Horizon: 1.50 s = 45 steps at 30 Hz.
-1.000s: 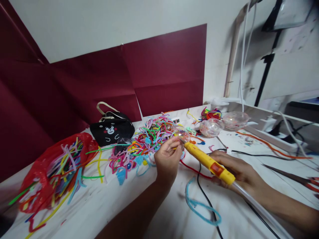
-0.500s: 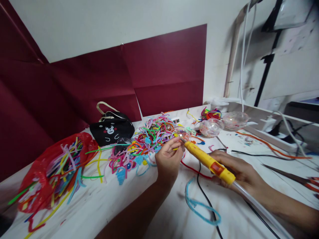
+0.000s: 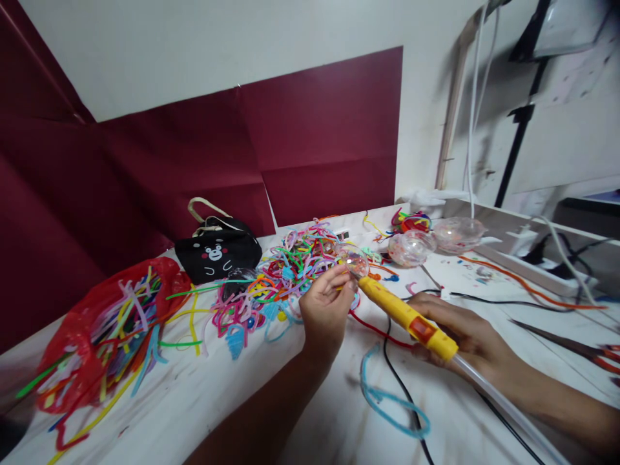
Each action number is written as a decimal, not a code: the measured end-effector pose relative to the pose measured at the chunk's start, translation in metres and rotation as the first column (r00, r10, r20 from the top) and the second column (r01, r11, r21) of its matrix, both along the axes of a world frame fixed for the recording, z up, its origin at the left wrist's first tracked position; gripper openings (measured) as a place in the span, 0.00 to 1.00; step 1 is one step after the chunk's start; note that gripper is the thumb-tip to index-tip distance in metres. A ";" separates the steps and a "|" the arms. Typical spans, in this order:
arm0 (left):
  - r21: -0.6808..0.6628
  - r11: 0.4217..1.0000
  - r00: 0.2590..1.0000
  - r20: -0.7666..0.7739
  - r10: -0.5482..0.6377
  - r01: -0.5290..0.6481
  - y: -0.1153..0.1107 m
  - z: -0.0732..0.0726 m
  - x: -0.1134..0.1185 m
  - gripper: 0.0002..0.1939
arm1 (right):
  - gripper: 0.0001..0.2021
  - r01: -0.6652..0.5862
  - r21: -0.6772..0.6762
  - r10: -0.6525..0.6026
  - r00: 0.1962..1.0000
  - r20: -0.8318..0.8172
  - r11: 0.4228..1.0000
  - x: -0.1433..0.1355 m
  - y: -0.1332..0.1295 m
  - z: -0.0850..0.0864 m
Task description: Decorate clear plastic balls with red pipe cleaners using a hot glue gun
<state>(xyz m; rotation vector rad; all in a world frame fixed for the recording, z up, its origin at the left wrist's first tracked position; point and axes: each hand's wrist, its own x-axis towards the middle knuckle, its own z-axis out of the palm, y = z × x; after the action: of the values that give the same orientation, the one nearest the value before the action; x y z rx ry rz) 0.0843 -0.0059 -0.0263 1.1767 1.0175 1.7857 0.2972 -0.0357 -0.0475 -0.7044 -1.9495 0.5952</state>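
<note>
My right hand [image 3: 460, 329] is wrapped round a yellow hot glue gun [image 3: 397, 307], a slim stick type with an orange-red switch. A long clear glue stick [image 3: 504, 394] runs out of its back end toward me. The gun's nozzle [image 3: 355, 276] points at the fingertips of my left hand [image 3: 327, 307], which are pinched together. What they hold is too small and hidden to make out. A clear plastic bowl [image 3: 357, 258] stands just behind the nozzle. From beside my left hand a red pipe cleaner [image 3: 378, 330] stretches under the gun toward my right hand.
Tangled pipe cleaners [image 3: 290, 271] are heaped behind my left hand. More fill a red plastic bag [image 3: 82, 336] at left, near a black bag [image 3: 217, 252]. A blue pipe cleaner loop [image 3: 387, 407] lies over a black cord. Scissors [image 3: 566, 342] and clear containers [image 3: 411, 248] are at right.
My left hand has shifted slightly left and down. A yellow bit seen at its fingertips earlier no longer shows there. The glue gun has barely moved.
</note>
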 end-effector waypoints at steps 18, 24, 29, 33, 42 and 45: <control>0.036 0.999 1.000 -0.018 -0.015 0.016 0.002 -0.001 -0.004 0.18 | 0.14 -0.006 -0.054 0.005 1.000 -0.014 0.999 0.000 -0.001 0.001; 0.041 0.999 0.999 0.010 -0.036 0.035 0.003 0.000 -0.004 0.19 | 0.12 0.001 -0.007 -0.001 1.000 -0.015 1.000 -0.001 -0.001 -0.001; 0.036 0.999 1.000 0.011 -0.026 0.026 0.004 -0.001 -0.004 0.20 | 0.15 0.011 -0.027 -0.011 1.000 -0.020 1.000 -0.002 -0.001 0.001; 0.036 0.999 1.000 -0.001 -0.026 0.026 0.003 -0.001 -0.004 0.20 | 0.16 -0.002 -0.029 0.001 1.000 -0.026 1.000 -0.001 -0.002 0.003; 0.039 0.999 1.000 -0.017 -0.021 0.022 0.004 -0.002 -0.005 0.20 | 0.15 0.004 -0.047 -0.004 1.000 -0.011 0.999 -0.003 -0.004 0.004; 0.038 0.999 0.999 -0.020 -0.027 0.028 0.003 -0.003 -0.004 0.19 | 0.15 0.009 -0.050 -0.009 1.000 -0.009 0.999 -0.003 -0.003 0.004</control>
<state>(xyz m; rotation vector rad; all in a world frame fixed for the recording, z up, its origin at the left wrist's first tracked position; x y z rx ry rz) 0.0800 -0.0027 -0.0291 1.2274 0.9778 1.7826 0.2945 -0.0390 -0.0435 -0.7402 -1.9270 0.6429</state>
